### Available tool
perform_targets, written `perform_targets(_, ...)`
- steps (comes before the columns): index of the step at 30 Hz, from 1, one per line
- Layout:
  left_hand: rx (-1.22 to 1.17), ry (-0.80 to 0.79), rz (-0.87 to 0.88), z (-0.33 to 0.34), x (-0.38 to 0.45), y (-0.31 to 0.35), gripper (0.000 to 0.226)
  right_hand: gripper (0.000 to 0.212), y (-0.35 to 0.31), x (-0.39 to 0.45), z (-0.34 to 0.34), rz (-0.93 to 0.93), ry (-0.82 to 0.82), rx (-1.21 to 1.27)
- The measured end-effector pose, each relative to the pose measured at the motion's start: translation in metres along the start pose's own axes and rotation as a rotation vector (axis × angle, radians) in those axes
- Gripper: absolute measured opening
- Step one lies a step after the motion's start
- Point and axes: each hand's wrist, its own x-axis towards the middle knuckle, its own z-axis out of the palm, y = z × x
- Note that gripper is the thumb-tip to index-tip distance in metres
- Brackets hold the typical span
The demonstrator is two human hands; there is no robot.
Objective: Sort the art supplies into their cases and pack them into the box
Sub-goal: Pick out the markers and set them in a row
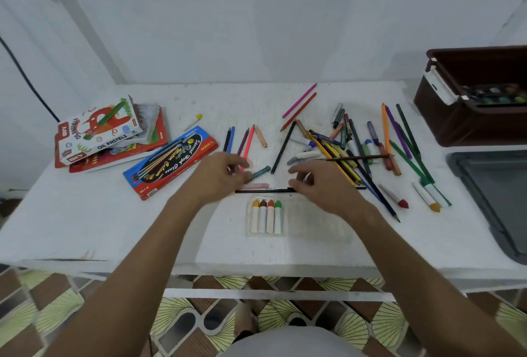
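We're barely started: four oil pastels (pixel 266 216) sit in the clear tray (pixel 313 222) just under our hands, left hand (pixel 219 175) pinching a teal pastel (pixel 261 172), right hand (pixel 316 182) curled, grip unclear, the pencil-and-marker scatter (pixel 365 145) beyond it, brown box (pixel 445 117) far right.

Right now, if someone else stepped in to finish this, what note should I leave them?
Left hand pinches a teal crayon; the right hand hovers over a thin black pencil, grip unclear.
Clear tray at the front edge holds four crayons, with the other slots unfilled.
Loose pencils and markers lie scattered on the right of the table.
Oil pastels box and blue pencil case sit on the left; the brown box sits far right.
Left to do: fill the tray, case the pencils, pack the box.
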Motion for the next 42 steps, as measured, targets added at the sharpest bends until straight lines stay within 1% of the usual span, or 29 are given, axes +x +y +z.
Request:
perform_targets(3,0.073,0.179,-0.082,-0.020,0.033,-0.020,0.025,0.027,0.012,0.027,-0.014,0.000,0.055,-0.083)
perform_targets(5,0.137,0.273,-0.132,-0.034,0.056,-0.037,0.028,0.030,0.019,0.043,-0.022,0.022,0.040,-0.174)
perform_targets(8,0.171,0.334,-0.202,-0.051,0.083,-0.063,0.034,0.037,0.021,0.057,-0.030,0.060,-0.022,-0.270)
perform_targets(11,0.219,0.301,-0.267,-0.063,0.102,-0.082,0.041,0.043,0.022,0.064,-0.031,0.080,-0.052,-0.297)
perform_targets(13,0.259,0.254,-0.290,-0.065,0.110,-0.091,0.044,0.038,0.024,0.067,-0.029,0.091,-0.089,-0.314)
perform_targets(16,0.249,0.228,-0.331,-0.063,0.117,-0.094,0.038,0.021,0.025,0.072,-0.026,0.091,-0.128,-0.348)
perform_targets(19,0.229,0.222,-0.350,-0.063,0.120,-0.092,0.026,0.019,0.024,0.073,-0.026,0.080,-0.116,-0.366)
perform_targets(20,0.224,0.218,-0.361,-0.064,0.122,-0.092,0.026,0.019,0.024,0.073,-0.026,0.073,-0.108,-0.372)
perform_targets(25,0.179,0.200,-0.423,-0.067,0.131,-0.099,0.038,0.018,0.023,0.071,-0.024,0.044,-0.085,-0.384)
perform_targets(28,0.173,0.181,-0.428,-0.067,0.136,-0.099,0.036,0.021,0.021,0.068,-0.024,0.012,-0.051,-0.370)
perform_targets(32,0.119,0.179,-0.414,-0.067,0.136,-0.091,0.024,0.026,0.025,0.065,-0.023,-0.039,0.044,-0.305)
perform_targets(34,0.109,0.233,-0.367,-0.068,0.131,-0.083,0.020,0.026,0.025,0.063,-0.024,-0.062,0.076,-0.267)
perform_targets(36,0.082,0.316,-0.295,-0.064,0.119,-0.066,0.024,0.026,0.022,0.059,-0.025,-0.073,0.106,-0.226)
perform_targets(38,0.036,0.353,-0.240,-0.055,0.103,-0.045,0.025,0.026,0.016,0.051,-0.026,-0.075,0.129,-0.195)
perform_targets(40,0.009,0.329,-0.206,-0.039,0.082,-0.022,0.024,0.027,0.007,0.037,-0.027,-0.060,0.142,-0.146)
perform_targets(42,-0.037,0.270,-0.184,-0.019,0.056,0.002,0.022,0.028,-0.003,0.020,-0.025,-0.021,0.118,-0.079)
